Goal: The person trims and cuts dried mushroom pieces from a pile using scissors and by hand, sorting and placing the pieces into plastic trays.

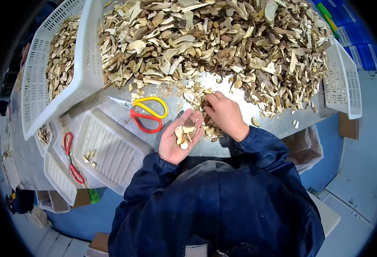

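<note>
My left hand (177, 143) lies palm up in the middle of the view, its fingers apart, with a few pale dried slices (183, 135) resting on the palm. Just to its right, my right hand (227, 115) has its fingers pinched together over small pieces at the edge of the pile; what they hold is hidden. Beyond both hands spreads a large heap of dried brown and cream slices (214, 38) on the metal table (92, 100). Scissors with one yellow and one red handle (147, 115) lie left of my left hand.
A white perforated basket (92, 64) with slices stands at the left, another basket (347, 81) at the right. A ribbed white tray (115, 150) holds a few pieces. Red-handled scissors (70, 158) lie beside it. A lined bin (304, 147) stands below the table's right edge.
</note>
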The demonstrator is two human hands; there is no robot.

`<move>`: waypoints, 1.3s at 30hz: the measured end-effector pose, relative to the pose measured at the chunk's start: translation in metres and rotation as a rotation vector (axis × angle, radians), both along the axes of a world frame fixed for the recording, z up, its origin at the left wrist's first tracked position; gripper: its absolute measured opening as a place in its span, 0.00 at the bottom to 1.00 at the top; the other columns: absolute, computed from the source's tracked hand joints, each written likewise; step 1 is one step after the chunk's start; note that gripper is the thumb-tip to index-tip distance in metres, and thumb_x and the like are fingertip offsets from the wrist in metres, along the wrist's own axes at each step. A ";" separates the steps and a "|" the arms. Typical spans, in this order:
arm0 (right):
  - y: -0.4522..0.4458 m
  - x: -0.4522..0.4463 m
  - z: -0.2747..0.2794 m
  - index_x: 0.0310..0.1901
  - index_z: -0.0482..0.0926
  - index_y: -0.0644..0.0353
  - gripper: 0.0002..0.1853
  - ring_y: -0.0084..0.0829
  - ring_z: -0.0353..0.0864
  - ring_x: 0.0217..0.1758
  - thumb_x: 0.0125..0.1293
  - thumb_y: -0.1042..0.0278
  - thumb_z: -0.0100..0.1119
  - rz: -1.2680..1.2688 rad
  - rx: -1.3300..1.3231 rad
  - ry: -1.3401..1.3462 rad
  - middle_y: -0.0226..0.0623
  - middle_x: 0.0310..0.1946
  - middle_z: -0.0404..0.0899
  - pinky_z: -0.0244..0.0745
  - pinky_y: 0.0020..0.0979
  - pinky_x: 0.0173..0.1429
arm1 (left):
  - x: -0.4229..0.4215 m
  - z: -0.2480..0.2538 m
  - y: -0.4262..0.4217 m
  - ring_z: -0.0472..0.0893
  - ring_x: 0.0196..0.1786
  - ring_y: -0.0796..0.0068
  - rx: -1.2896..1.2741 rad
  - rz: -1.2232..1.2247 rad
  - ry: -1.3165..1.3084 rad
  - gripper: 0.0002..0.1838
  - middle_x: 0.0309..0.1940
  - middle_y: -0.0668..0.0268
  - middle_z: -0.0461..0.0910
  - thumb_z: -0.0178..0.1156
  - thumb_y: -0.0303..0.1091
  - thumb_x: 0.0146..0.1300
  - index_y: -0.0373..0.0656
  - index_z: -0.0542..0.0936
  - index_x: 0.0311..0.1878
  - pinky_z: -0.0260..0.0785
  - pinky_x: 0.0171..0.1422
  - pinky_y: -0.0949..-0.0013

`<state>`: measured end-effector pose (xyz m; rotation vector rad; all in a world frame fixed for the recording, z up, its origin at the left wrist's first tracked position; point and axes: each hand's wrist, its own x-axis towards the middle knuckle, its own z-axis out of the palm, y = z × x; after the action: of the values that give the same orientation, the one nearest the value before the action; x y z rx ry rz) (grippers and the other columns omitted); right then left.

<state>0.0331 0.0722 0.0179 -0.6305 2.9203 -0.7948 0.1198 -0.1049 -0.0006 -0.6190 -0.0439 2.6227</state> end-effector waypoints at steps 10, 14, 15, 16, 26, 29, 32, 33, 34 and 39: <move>0.019 0.008 0.040 0.43 0.80 0.63 0.16 0.41 0.81 0.23 0.59 0.60 0.64 -0.001 -0.292 -0.266 0.45 0.21 0.80 0.74 0.34 0.30 | 0.004 -0.008 0.009 0.71 0.64 0.65 -0.042 -0.141 -0.022 0.19 0.62 0.64 0.72 0.43 0.42 0.75 0.52 0.70 0.65 0.59 0.72 0.55; 0.053 -0.033 0.019 0.42 0.77 0.70 0.11 0.51 0.81 0.29 0.63 0.71 0.54 -0.323 0.065 -0.002 0.54 0.25 0.79 0.77 0.43 0.33 | 0.005 -0.013 0.013 0.76 0.53 0.67 0.075 -0.174 0.008 0.14 0.49 0.65 0.77 0.47 0.38 0.74 0.47 0.75 0.57 0.67 0.64 0.59; 0.058 -0.034 0.013 0.42 0.77 0.70 0.10 0.52 0.81 0.30 0.62 0.73 0.53 -0.301 0.088 0.011 0.54 0.26 0.79 0.77 0.43 0.34 | 0.005 -0.015 0.014 0.76 0.51 0.67 0.113 -0.171 0.034 0.14 0.48 0.65 0.77 0.48 0.38 0.74 0.46 0.75 0.57 0.68 0.62 0.59; 0.061 -0.035 0.006 0.43 0.77 0.69 0.10 0.52 0.81 0.31 0.62 0.74 0.52 -0.278 0.111 0.025 0.54 0.27 0.79 0.77 0.43 0.36 | 0.004 -0.016 0.015 0.76 0.49 0.67 0.151 -0.168 0.061 0.14 0.46 0.64 0.77 0.49 0.38 0.73 0.44 0.74 0.57 0.70 0.61 0.60; 0.078 0.011 0.024 0.48 0.80 0.59 0.14 0.37 0.81 0.32 0.60 0.78 0.56 -0.170 -0.154 -0.157 0.44 0.33 0.81 0.75 0.31 0.37 | 0.003 -0.013 -0.002 0.73 0.41 0.74 0.205 -0.129 0.022 0.10 0.40 0.68 0.72 0.49 0.40 0.74 0.45 0.75 0.46 0.71 0.51 0.67; 0.070 0.029 0.027 0.46 0.81 0.59 0.12 0.36 0.80 0.30 0.60 0.76 0.58 -0.113 -0.160 -0.154 0.42 0.31 0.79 0.75 0.32 0.36 | 0.002 -0.015 -0.006 0.72 0.41 0.75 0.166 -0.144 0.011 0.08 0.40 0.69 0.71 0.49 0.39 0.74 0.46 0.74 0.46 0.71 0.48 0.68; 0.056 0.042 0.021 0.44 0.81 0.56 0.11 0.39 0.79 0.33 0.60 0.75 0.60 -0.099 -0.072 -0.136 0.38 0.34 0.75 0.75 0.34 0.37 | 0.002 -0.014 -0.007 0.71 0.40 0.76 0.159 -0.156 0.032 0.08 0.39 0.70 0.70 0.48 0.38 0.73 0.47 0.75 0.46 0.70 0.46 0.69; 0.052 0.042 0.019 0.44 0.81 0.55 0.11 0.39 0.79 0.34 0.59 0.75 0.60 -0.103 -0.069 -0.134 0.37 0.34 0.75 0.75 0.34 0.37 | 0.001 -0.013 -0.008 0.71 0.40 0.76 0.160 -0.161 0.039 0.09 0.38 0.70 0.69 0.48 0.38 0.73 0.47 0.75 0.45 0.70 0.46 0.69; 0.049 0.042 0.016 0.44 0.81 0.55 0.11 0.39 0.79 0.34 0.59 0.75 0.60 -0.106 -0.066 -0.131 0.37 0.35 0.75 0.75 0.35 0.37 | 0.001 -0.013 -0.008 0.71 0.40 0.76 0.146 -0.164 0.047 0.08 0.39 0.70 0.69 0.48 0.38 0.73 0.47 0.75 0.45 0.69 0.46 0.69; 0.053 0.040 -0.001 0.42 0.80 0.56 0.09 0.39 0.78 0.33 0.60 0.72 0.60 -0.083 -0.166 -0.158 0.35 0.33 0.75 0.73 0.35 0.34 | 0.003 -0.009 -0.008 0.71 0.40 0.76 0.077 -0.178 0.028 0.08 0.38 0.71 0.70 0.48 0.37 0.73 0.47 0.74 0.46 0.70 0.46 0.68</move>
<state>0.0727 0.1249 0.0164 -0.4362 2.7727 -1.0533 0.1228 -0.1125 -0.0100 -0.5342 -0.0774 2.4453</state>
